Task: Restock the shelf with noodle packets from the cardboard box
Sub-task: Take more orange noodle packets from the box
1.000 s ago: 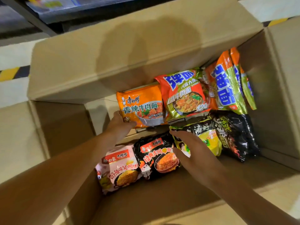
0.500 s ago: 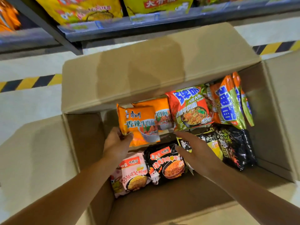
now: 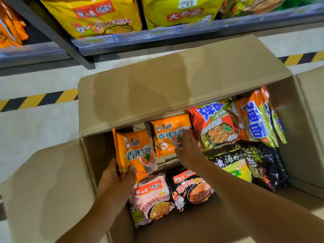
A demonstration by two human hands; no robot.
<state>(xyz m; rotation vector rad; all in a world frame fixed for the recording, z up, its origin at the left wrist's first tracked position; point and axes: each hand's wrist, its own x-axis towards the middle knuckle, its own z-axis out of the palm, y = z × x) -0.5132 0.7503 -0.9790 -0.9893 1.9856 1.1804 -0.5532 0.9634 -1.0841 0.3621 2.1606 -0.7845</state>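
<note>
An open cardboard box (image 3: 175, 88) on the floor holds several noodle packets. My left hand (image 3: 115, 179) grips the lower corner of an orange noodle packet (image 3: 135, 151), lifted at the box's left side. My right hand (image 3: 189, 148) lies with spread fingers on a second orange packet (image 3: 166, 135) farther back; a grip is not visible. Beside it lie a red-green packet (image 3: 213, 125), an orange-green packet (image 3: 254, 118), black packets (image 3: 263, 165), a pink packet (image 3: 150, 199) and a black-orange packet (image 3: 191, 188). The shelf (image 3: 175, 32) above carries yellow packets (image 3: 98, 16).
The box's far flap stands up between the packets and the shelf edge. Side flaps (image 3: 43, 190) spread out left and right. Yellow-black hazard tape (image 3: 38, 100) runs along the floor under the shelf. A dark shelf upright (image 3: 70, 48) slants down at the left.
My left hand has lifted the front orange packet up and left, uncovering a second orange packet behind. My right hand moved from the black-yellow packet onto that second one. The view tilted up toward the shelf.
</note>
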